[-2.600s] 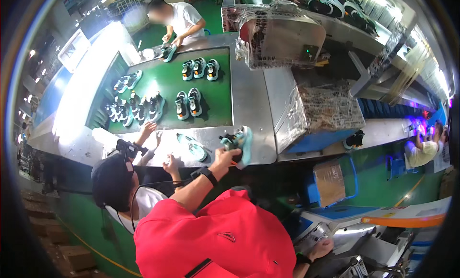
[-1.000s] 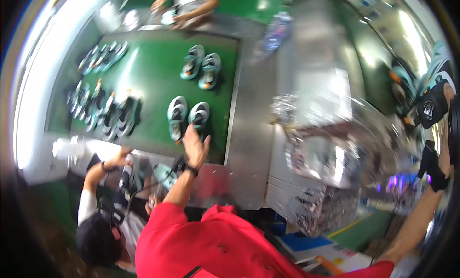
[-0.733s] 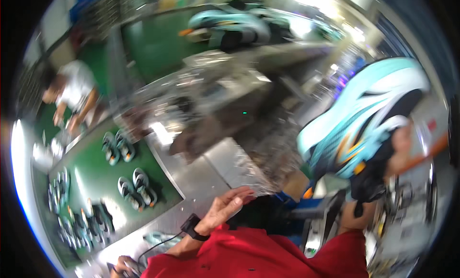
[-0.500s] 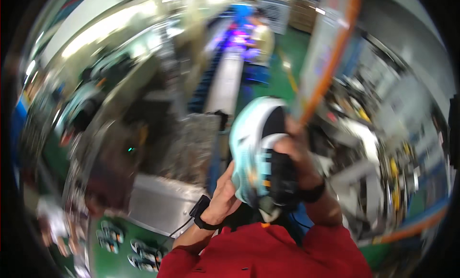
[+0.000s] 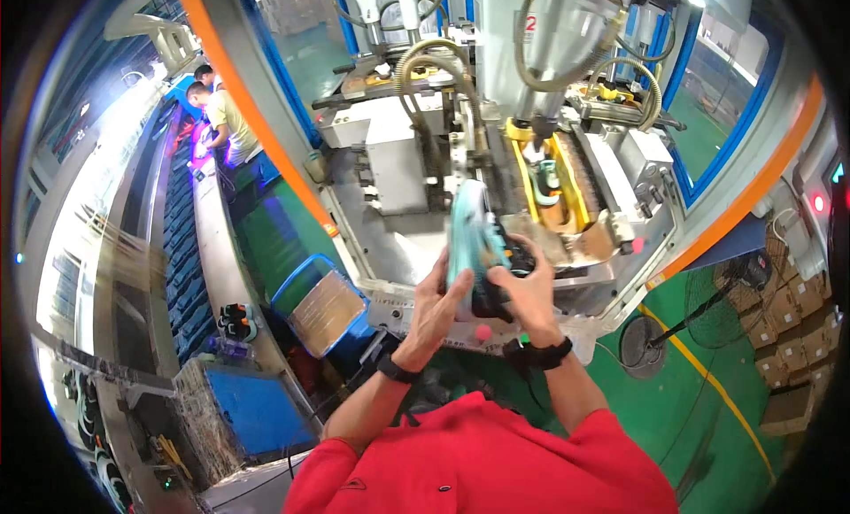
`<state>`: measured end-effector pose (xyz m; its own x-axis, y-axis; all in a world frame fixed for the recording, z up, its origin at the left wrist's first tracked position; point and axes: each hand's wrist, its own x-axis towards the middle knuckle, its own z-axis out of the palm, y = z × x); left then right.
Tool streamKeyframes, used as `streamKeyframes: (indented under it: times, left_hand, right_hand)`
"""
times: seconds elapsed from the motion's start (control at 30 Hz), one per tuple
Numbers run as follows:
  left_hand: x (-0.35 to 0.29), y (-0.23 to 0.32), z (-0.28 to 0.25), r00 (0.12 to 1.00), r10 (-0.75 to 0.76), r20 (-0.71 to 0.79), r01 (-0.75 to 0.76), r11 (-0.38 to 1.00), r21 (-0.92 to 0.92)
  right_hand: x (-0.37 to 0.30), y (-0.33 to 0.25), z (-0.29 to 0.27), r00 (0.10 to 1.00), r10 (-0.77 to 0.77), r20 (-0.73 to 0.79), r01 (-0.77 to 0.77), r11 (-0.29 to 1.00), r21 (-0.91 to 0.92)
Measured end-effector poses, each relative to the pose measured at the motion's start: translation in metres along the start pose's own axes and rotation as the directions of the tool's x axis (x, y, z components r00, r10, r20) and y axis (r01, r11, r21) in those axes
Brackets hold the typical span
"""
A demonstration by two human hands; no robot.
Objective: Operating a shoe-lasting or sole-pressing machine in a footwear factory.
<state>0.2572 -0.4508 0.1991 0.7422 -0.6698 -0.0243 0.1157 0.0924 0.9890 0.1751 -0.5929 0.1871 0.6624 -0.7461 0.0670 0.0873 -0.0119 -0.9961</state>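
A light teal and black shoe, slightly blurred, is held upright between my two hands in front of a machine. My left hand grips its left side, thumb along the teal upper. On the black side, near the opening, my right hand has its thumb and fingers closed round the shoe. Just beyond, to the right, the machine has a yellow-edged cradle with another dark and teal shoe in it, under a vertical press cylinder.
Orange-edged posts flank the machine. Left of it stand a blue crate with a cardboard sheet and a long conveyor, where people in light tops work. A floor fan and cardboard boxes are at the right.
The view has swung to the right, from the conveyor side to the machine. The shoe stays in both my hands, now held farther out and lower over the machine's front.
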Motion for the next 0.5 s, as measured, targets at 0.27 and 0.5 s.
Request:
streamKeyframes:
  times: [0.27,0.5]
  left_hand:
    - [0.252,-0.094,0.063,0.991,0.028,0.13,-0.077,0.916,0.393]
    - [0.377,-0.158,0.103,0.967,-0.161,-0.198,0.255,0.619,0.743]
  right_hand:
    - [0.046,-0.017,-0.126,0.902,-0.067,-0.427,0.023,0.994,-0.106]
    - [0.046,-0.03,-0.17,0.758,-0.102,-0.644,-0.065,0.971,-0.23]
